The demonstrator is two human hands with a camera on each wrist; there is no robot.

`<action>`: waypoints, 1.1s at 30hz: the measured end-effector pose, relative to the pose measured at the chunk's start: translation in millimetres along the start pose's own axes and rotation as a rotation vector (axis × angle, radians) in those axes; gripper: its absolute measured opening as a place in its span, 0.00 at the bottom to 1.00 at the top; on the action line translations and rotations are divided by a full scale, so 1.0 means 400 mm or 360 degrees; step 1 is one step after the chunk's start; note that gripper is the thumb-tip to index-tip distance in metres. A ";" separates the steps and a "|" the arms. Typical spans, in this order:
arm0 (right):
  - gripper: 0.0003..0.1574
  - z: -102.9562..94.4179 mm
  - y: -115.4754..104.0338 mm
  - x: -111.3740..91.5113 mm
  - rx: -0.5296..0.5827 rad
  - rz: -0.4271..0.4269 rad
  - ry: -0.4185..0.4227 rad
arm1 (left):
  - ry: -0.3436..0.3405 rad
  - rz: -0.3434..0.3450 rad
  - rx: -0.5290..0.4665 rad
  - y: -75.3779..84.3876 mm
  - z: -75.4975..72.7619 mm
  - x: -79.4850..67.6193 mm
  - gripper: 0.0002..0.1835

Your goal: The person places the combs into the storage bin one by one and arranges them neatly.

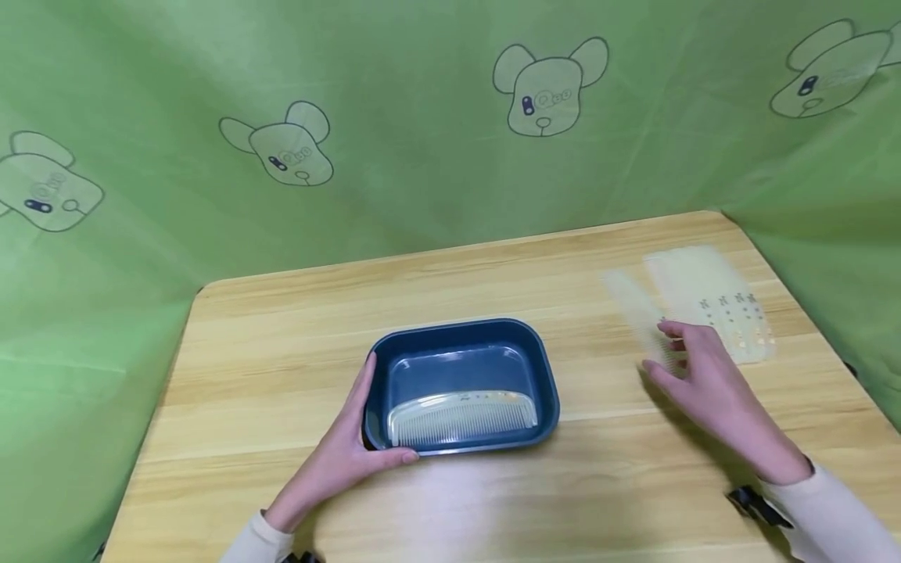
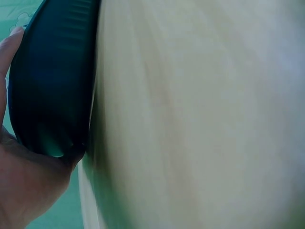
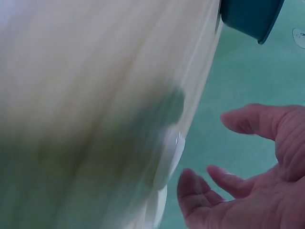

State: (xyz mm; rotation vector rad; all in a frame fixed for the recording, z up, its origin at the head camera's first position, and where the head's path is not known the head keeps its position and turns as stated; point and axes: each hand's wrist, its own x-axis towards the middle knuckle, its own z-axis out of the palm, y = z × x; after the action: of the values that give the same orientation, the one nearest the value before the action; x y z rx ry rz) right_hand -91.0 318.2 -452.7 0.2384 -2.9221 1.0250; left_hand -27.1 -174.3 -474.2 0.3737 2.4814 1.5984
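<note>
My left hand (image 1: 346, 447) grips the left front corner of a dark blue plastic box (image 1: 450, 336), thumb along the front wall and fingers along the left side. In the left wrist view the box's outer wall (image 2: 55, 76) fills the space between thumb and fingers. A pale translucent comb (image 1: 461, 418) lies inside the box along its front wall, teeth toward me. On the right, my right hand (image 1: 704, 383) hovers with thumb and fingers apart over a loose comb (image 1: 631, 305). The right wrist view shows nothing between those fingers.
Several more pale combs (image 1: 693, 277), with small printed marks, lie side by side at the right of the wooden table (image 1: 296, 352). A green curtain (image 1: 422, 156) with bear-head drawings hangs behind the table and along its sides.
</note>
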 end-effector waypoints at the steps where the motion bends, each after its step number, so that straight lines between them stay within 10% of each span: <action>1: 0.44 0.000 0.003 0.000 -0.0008 0.0006 -0.0012 | -0.0002 0.0001 0.0003 0.000 -0.001 -0.001 0.79; 17: 0.28 -0.028 0.040 0.007 -0.0203 -0.0005 -0.0169 | -0.0008 -0.0005 0.0039 -0.001 -0.005 0.002 0.78; 33: 0.42 -0.031 0.044 0.034 -0.0141 0.0131 -0.0240 | -0.0007 -0.0003 0.0004 0.003 -0.004 -0.002 0.77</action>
State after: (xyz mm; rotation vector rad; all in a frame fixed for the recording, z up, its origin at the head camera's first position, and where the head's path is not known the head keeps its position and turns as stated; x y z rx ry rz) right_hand -107.6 337.9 -452.6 0.2027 -3.1282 0.9229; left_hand -26.9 -175.5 -472.4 0.3751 2.4801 1.5921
